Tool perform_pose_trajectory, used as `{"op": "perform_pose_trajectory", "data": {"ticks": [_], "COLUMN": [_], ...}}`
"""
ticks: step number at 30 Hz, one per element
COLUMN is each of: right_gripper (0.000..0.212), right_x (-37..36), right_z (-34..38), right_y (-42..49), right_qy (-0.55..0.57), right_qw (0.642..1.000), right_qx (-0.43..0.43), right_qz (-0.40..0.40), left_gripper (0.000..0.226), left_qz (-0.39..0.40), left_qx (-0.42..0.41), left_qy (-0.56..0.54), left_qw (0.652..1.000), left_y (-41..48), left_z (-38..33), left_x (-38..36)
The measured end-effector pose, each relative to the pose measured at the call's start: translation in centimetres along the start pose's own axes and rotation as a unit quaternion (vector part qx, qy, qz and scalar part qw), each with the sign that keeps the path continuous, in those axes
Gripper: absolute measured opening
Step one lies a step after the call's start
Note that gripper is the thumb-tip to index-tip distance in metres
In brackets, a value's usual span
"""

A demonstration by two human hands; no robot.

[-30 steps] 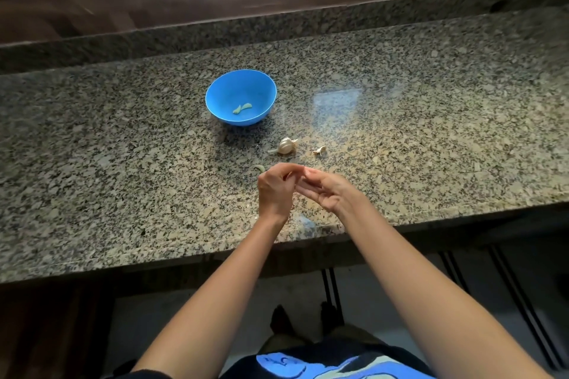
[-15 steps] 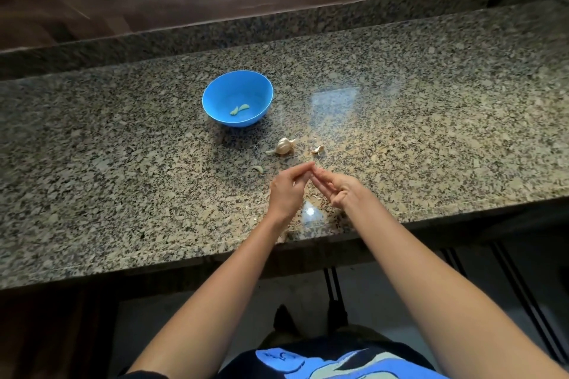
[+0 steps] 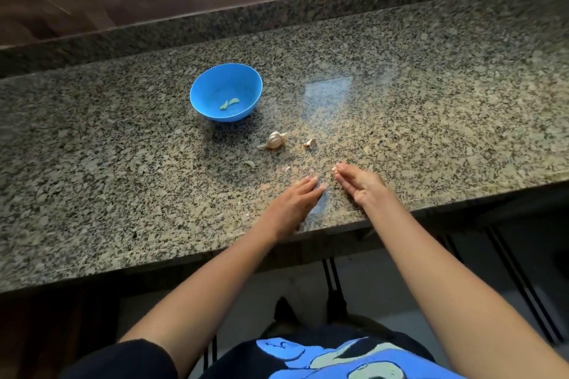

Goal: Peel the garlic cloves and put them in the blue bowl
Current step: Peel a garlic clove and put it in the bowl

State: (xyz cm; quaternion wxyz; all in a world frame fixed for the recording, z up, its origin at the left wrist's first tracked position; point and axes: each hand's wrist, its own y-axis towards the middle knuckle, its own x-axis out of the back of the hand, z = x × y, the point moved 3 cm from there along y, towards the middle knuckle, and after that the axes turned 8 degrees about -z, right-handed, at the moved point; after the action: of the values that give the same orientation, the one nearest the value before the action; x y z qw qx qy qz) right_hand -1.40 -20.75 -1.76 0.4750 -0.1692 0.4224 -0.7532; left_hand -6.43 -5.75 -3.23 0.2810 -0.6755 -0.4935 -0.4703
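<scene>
op: hands?

eng: your left hand (image 3: pixel 295 197) is released. Fingers are straight, low over the counter (image 3: pixel 123 163) near the front edge, nothing in it. Your right hand (image 3: pixel 360 183) is just beside it, fingers straight and packed together, with a pale bit (image 3: pixel 334 168) at the tips. Can't tell if you pinch it or only touch it, or if it's clove or skin.

op: why there?

eng: my read: you work close to the edge so your wrists are low and scraps drop on the counter, not in the bowl (image 3: pixel 212 86). Hands are apart, so no peeling pull right now.

op: garlic?

eng: the bulb (image 3: pixel 275 140) lies on its side between the bowl and your hands, nearer the bowl. A loose clove (image 3: pixel 250 164) sits left of the bulb, on your side of it. It looks bare, but it's too small to be sure. A skin scrap (image 3: pixel 308 143) is right of the bulb, and a fleck (image 3: pixel 287 168) is near your left fingertips.

op: bowl?

eng: upright, back-left of the bulb, an easy reach I'd say. It holds two peeled cloves (image 3: pixel 229 103) at the bottom, touching or nearly so. Nothing else shows inside.

op: progress?

eng: early, I judge. Two are in and the bulb looks mostly whole. The loose clove is the closest candidate for the bowl.
</scene>
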Motion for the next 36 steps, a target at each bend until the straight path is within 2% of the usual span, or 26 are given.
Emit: {"op": "perform_pose_trajectory", "data": {"ticks": [4, 9, 11, 13, 15, 16, 18, 20, 23, 25, 30, 32, 36], "right_gripper": [0.008, 0.006, 0.01, 0.012, 0.009, 0.008, 0.007, 0.01, 0.018, 0.018, 0.011, 0.01, 0.016], "right_x": [0.3, 0.0, -0.1, -0.2, -0.2, -0.3, -0.4, -0.6, -0.8, -0.8, -0.6, -0.6, -0.6], "right_z": [-0.3, -0.4, -0.6, -0.8, -1.0, -1.0, -1.1, -1.1, -1.1, -1.1, -0.6, -0.6, -0.9], "right_y": [-0.1, -0.5, -0.7, -0.8, -1.0, -1.1, -1.3, -1.3, -1.2, -1.1, -1.0, -1.0, -1.1], "right_qy": [-0.007, -0.02, -0.026, -0.032, -0.04, -0.043, -0.044, -0.045, -0.051, -0.044, -0.021, -0.029, -0.039], "right_qw": [1.0, 1.0, 1.0, 0.999, 0.999, 0.999, 0.999, 0.999, 0.999, 0.999, 1.0, 0.999, 0.999], "right_qx": [-0.014, -0.014, -0.014, -0.016, -0.018, -0.017, -0.013, -0.01, -0.001, -0.002, 0.004, 0.003, -0.003], "right_qz": [0.002, 0.001, 0.001, 0.002, 0.003, 0.005, 0.005, 0.007, 0.018, 0.021, 0.018, 0.02, 0.024], "left_gripper": [0.04, 0.012, 0.015, 0.013, 0.01, 0.011, 0.014, 0.017, 0.019, 0.017, 0.012, 0.014, 0.015], "left_qz": [-0.028, -0.016, -0.016, -0.05, -0.124, -0.161, -0.181, -0.157, -0.109, -0.102, -0.097, -0.097, -0.113], "left_qx": [-0.105, -0.072, -0.024, 0.101, 0.245, 0.291, 0.317, 0.298, 0.209, 0.154, 0.085, 0.09, 0.177], "left_qy": [0.024, 0.043, 0.043, -0.029, -0.146, -0.179, -0.149, -0.084, 0.006, 0.048, 0.038, 0.0, -0.038], "left_qw": [0.994, 0.996, 0.999, 0.993, 0.951, 0.926, 0.919, 0.938, 0.972, 0.982, 0.991, 0.991, 0.977], "left_y": [-0.7, 0.3, 0.8, 1.7, 2.6, 3.0, 3.7, 3.9, 3.8, 3.1, 1.1, 0.9, 2.0], "left_z": [1.2, 1.1, 1.1, 1.6, 2.8, 3.6, 4.7, 4.7, 2.9, 1.2, -0.2, -0.1, 0.3], "left_x": [1.3, 1.2, 1.1, 1.9, 3.2, 3.7, 4.1, 3.8, 2.2, 0.9, -0.1, 0.6, 1.7]}}
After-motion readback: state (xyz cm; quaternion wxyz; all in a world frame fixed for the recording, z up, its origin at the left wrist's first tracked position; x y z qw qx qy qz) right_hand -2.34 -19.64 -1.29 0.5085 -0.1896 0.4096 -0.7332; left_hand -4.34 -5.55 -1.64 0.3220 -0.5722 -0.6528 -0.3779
